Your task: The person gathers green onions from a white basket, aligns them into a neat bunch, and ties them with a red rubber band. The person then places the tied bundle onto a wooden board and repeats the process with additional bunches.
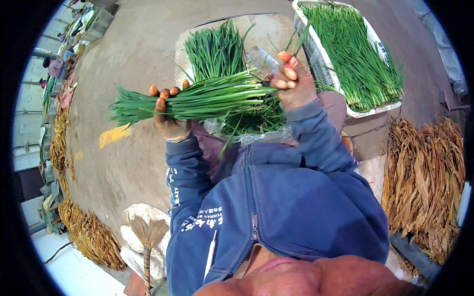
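Note:
My left hand [170,111] is wrapped round a thick bunch of garlic chives [212,96], held level with the leafy tips to the left and the pale stem ends to the right. Closed near those pale ends, my right hand [295,81] grips a knife with a broad metal blade [264,60]; its handle is hidden in the fingers. A few green leaves [302,39] stick up by the right fingertips, whether pinched there I cannot tell. Beyond the bunch, a pile of chives [215,52] lies on a pale board [269,32]. Loose green trimmings [259,121] sit below the bunch, over clear plastic.
A white plastic crate [321,64] full of chives stands at the far right. Dried brown leaves [419,172] hang or lie in a heap at right, with another heap [86,232] at lower left. A straw broom [146,237] is beside white sacks [131,241].

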`<state>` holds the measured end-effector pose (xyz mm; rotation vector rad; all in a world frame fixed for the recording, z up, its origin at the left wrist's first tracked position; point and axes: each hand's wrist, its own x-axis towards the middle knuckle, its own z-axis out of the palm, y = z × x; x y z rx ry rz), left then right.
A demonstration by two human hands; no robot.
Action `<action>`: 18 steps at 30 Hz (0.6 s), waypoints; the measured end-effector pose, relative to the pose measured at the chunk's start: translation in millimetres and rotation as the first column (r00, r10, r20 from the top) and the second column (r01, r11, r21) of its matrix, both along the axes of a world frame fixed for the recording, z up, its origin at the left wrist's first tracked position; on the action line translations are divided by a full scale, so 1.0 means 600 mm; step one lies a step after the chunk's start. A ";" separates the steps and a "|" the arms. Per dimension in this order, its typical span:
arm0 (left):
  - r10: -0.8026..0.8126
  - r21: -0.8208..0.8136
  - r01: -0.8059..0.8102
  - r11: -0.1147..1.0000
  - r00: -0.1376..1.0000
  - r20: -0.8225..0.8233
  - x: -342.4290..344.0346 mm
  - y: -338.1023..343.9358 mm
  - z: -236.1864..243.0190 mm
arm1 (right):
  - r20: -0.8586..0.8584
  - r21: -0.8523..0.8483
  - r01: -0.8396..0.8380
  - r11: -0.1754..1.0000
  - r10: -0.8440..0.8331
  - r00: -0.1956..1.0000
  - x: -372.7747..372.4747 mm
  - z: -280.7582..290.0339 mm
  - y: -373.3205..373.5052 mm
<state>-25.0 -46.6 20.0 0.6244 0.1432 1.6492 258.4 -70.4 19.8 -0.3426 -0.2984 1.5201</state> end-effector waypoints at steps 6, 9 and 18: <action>0.014 0.102 -0.013 0.995 1.000 -0.016 -0.034 -0.016 0.010 | 0.573 -0.132 0.101 0.986 -0.007 0.819 0.067 -0.049 -0.003; -0.002 0.117 0.006 0.993 0.999 -0.036 -0.027 -0.022 0.012 | 0.780 -0.138 0.044 0.989 0.082 0.620 -0.016 -0.025 -0.007; -0.054 0.165 0.062 0.984 0.997 -0.055 -0.057 -0.039 0.006 | 0.733 -0.234 -0.400 0.886 0.431 0.526 -0.036 -0.033 -0.020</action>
